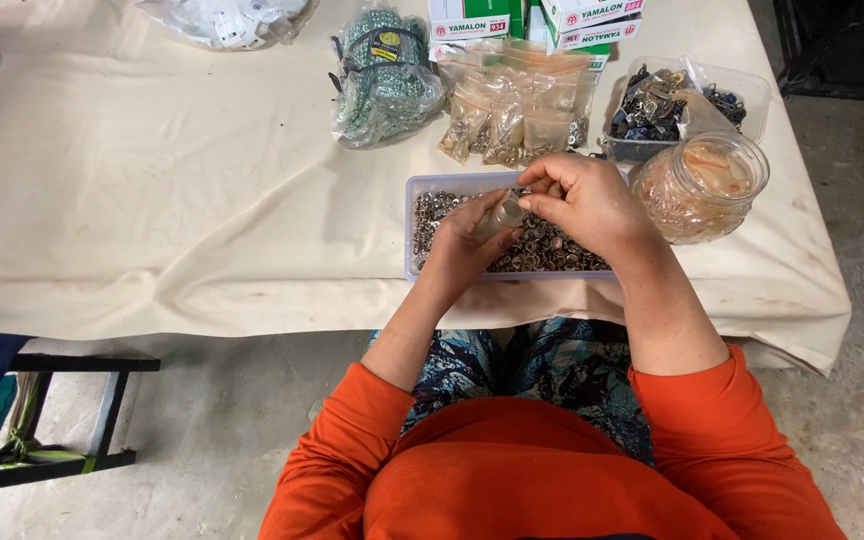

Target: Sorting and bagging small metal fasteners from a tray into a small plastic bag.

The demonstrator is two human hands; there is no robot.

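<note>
My left hand holds a small clear plastic bag over a shallow clear tray filled with small metal rings and fasteners. My right hand is just right of it, fingers pinched at the bag's mouth on a small metal piece that is too small to make out. Both hands hover above the tray near the table's front edge. I wear orange sleeves.
A round clear jar of pale pieces stands right of the tray. Behind are a tub of dark metal parts, several filled small bags, a bundle of green strips and white boxes. The cream cloth covers the table. A dark stool stands at left.
</note>
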